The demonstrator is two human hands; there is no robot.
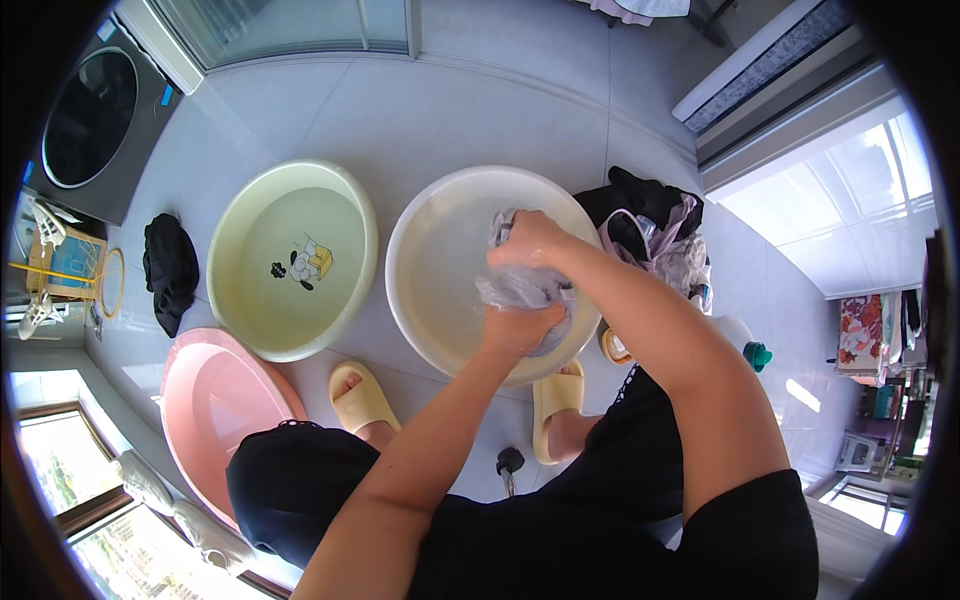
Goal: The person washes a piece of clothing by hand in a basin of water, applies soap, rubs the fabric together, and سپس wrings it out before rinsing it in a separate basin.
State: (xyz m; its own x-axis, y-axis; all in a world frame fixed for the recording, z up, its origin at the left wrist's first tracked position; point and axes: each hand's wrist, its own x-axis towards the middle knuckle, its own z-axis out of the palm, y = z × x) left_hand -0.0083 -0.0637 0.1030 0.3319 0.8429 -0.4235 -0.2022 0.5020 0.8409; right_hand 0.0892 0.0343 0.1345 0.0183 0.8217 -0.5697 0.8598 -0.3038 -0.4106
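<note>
A wet grey cloth is bunched between my hands over the right side of a white plastic basin, which holds cloudy water. My left hand grips the cloth's lower part, nearer to me. Farther from me, my right hand is closed on the upper part, with some fabric showing beyond its fingers. Left of this basin stands a pale green basin of clear water, a cartoon dog printed on its bottom.
A pink basin sits at lower left, near a black garment on the tiles. Piled clothes lie right of the white basin, near a container with a green cap. A front-loading washing machine stands at upper left.
</note>
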